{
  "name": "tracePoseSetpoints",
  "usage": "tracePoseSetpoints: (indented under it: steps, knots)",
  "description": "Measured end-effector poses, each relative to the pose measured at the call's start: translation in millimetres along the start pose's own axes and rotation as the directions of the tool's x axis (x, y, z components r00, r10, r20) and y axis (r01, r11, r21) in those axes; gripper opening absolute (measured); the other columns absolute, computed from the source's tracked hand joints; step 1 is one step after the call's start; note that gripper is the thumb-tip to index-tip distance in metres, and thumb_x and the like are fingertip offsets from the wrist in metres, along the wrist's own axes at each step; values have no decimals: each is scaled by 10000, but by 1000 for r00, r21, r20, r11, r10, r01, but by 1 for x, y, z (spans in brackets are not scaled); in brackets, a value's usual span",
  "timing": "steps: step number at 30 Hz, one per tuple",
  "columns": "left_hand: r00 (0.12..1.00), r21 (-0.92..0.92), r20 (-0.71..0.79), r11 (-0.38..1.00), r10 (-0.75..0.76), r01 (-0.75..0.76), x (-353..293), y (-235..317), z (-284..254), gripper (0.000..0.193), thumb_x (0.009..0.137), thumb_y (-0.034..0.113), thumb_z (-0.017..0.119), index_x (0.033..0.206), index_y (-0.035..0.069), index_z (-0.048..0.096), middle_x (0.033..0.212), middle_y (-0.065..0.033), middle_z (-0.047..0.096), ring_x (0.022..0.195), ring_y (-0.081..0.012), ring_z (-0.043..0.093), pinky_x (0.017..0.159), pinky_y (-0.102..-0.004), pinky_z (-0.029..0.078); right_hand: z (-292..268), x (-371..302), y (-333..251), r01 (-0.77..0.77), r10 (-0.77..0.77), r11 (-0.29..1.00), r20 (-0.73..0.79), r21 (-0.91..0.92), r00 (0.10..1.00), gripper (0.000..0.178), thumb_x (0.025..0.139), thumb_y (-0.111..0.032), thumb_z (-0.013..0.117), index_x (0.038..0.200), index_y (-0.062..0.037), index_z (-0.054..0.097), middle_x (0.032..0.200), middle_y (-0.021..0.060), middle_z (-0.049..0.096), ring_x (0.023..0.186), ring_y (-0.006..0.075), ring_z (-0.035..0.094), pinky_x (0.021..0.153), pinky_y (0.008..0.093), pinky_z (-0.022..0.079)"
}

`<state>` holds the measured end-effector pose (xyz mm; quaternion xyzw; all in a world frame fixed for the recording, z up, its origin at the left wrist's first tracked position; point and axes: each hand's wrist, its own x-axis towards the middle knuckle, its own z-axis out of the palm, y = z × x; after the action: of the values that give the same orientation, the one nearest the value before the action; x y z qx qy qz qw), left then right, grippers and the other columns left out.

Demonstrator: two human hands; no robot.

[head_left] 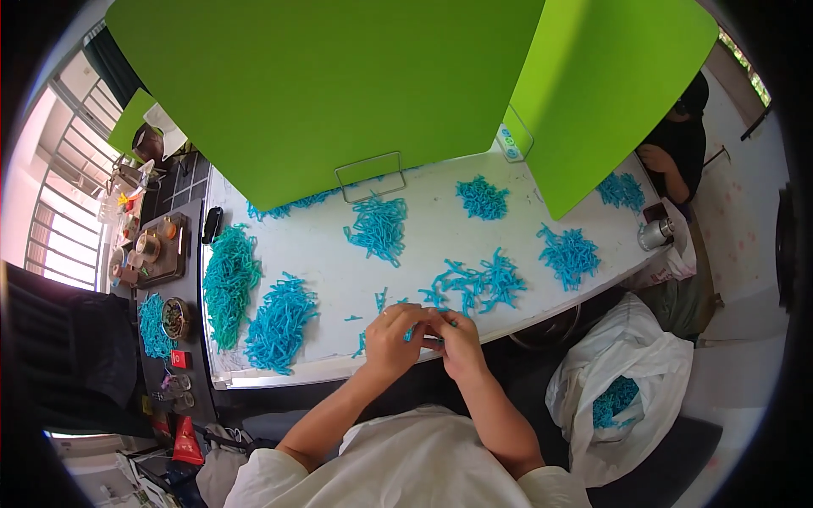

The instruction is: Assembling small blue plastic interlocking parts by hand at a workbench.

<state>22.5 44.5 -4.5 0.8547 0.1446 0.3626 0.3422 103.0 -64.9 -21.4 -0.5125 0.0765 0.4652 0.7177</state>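
Observation:
Near the front edge of the white table [330, 245], my left hand [392, 340] and my right hand [460, 345] meet with fingers bent together. Between them shows a bit of a small blue plastic strip [409, 334]; the fingers hide most of it. Just beyond my right hand lies a loose, spread-out heap of blue strips [479, 284]. A few single strips [381, 298] lie just past my left hand. To the left are a dense blue pile [281, 326] and a greener pile [230, 284].
Tall green panels [339, 85] on wire stands rise across the table. More blue piles [377, 229] lie before them. A white bag [622, 389] holding strips stands at right. A metal canister [655, 234] sits at the right edge, near another person [677, 161]. A dark side table [190, 254] stands left.

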Motion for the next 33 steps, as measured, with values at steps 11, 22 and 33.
tracePoseSetpoints:
  steps: [11,22,33]
  knots:
    - [897,458,409,813,165,-359,66,-114,1,199,655,-3,656,838,66,684,944,-96,560,953,-296,560,759,-384,480,1,-12,-19,106,-107,937,16,-333,994,263,968,-308,635,1040,-57,671,943,33,691,724,110,644,520,237,451]
    - [663,-702,333,293,-671,649,10,-64,-19,134,918,8,663,1038,-32,618,918,-99,684,844,-203,708,813,-347,605,12,-9,-3,164,-141,924,91,-347,986,260,959,-243,659,1067,-7,652,786,26,656,576,48,556,465,197,415]
    - [744,-721,252,393,-619,571,-4,-23,-18,132,859,-34,728,976,-37,668,914,-103,723,837,-141,693,755,-257,568,23,-18,-7,236,-221,932,84,-277,972,265,978,-238,635,1098,-3,651,783,30,654,559,44,514,463,193,391]
